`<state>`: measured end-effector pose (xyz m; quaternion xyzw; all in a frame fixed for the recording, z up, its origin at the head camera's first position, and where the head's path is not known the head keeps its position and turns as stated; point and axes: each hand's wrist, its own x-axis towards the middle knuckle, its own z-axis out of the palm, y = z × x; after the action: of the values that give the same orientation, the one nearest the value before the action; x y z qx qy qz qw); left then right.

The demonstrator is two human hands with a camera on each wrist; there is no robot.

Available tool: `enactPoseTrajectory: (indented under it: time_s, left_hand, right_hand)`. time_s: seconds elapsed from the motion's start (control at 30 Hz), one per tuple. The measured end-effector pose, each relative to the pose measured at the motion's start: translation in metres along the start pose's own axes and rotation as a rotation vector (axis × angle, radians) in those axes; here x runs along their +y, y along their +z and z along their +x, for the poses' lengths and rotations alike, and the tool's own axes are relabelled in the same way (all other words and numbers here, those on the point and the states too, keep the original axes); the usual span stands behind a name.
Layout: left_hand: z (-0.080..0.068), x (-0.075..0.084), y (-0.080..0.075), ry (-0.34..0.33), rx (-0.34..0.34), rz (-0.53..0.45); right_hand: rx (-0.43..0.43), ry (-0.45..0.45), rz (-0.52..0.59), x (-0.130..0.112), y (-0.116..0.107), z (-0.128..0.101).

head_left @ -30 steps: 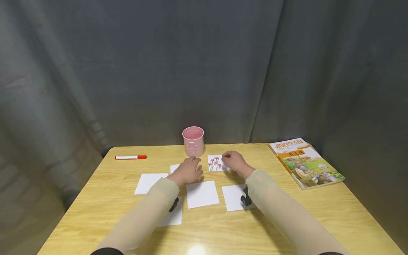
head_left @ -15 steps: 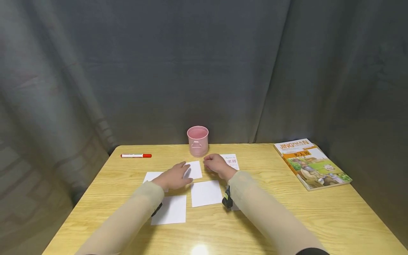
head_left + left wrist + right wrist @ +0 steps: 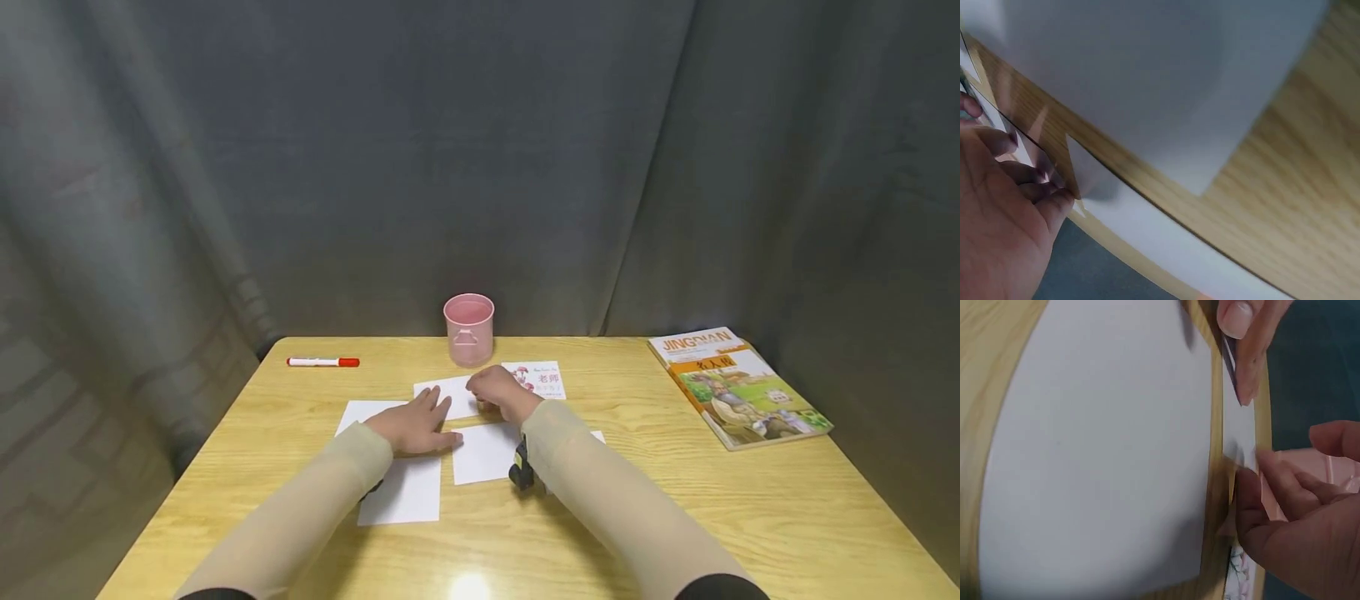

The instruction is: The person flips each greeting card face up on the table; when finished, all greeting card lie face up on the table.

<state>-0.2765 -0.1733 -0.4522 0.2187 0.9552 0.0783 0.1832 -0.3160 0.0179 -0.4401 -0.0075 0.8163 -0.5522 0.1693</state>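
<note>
My right hand is curled at the right edge of a blank white card in front of the pink cup. In the right wrist view its thumb and fingertips pinch that card's thin edge. My left hand lies flat with straight fingers where the white cards meet, and its fingertips sit at a card's corner. A printed card with red writing lies face up just right of the right hand.
More white cards lie near me, in the middle and partly under my right sleeve. A red-capped marker lies at the back left, a picture book at the right. Grey curtain surrounds the wooden table.
The right hand let go of the printed card, which went from showing flowers to showing red writing, and moved left to the white card. The left hand drew back toward me.
</note>
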Motion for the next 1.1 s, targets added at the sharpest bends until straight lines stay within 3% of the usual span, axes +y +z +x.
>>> enactPoseTrajectory:
  time_s: [0.1, 0.3, 0.5, 0.8, 0.97, 1.03, 1.1]
  left_hand:
    - [0.002, 0.001, -0.004, 0.005, -0.006, -0.034]
    - [-0.001, 0.004, -0.009, 0.014, 0.005, -0.041]
    - [-0.001, 0.003, -0.009, -0.012, 0.014, -0.043]
    - [-0.006, 0.0, -0.003, -0.044, 0.027, -0.101]
    - [-0.007, 0.0, -0.006, -0.001, 0.051, -0.135]
    - [-0.006, -0.001, -0.008, 0.025, 0.074, -0.135]
    - [-0.004, -0.003, -0.011, 0.038, 0.147, -0.149]
  right_hand:
    - [0.006, 0.015, 0.064, -0.001, 0.001, 0.001]
    - [0.069, -0.032, -0.061, -0.004, 0.005, 0.001]
    - [0.054, -0.053, -0.057, -0.003, 0.005, 0.006]
    - [0.067, -0.01, 0.143, 0.002, 0.007, 0.006]
    - [0.084, -0.019, 0.159, 0.006, 0.007, 0.007]
    - [0.071, -0.019, 0.167, 0.008, 0.004, 0.008]
    - [0.049, -0.016, 0.197, 0.009, -0.001, 0.009]
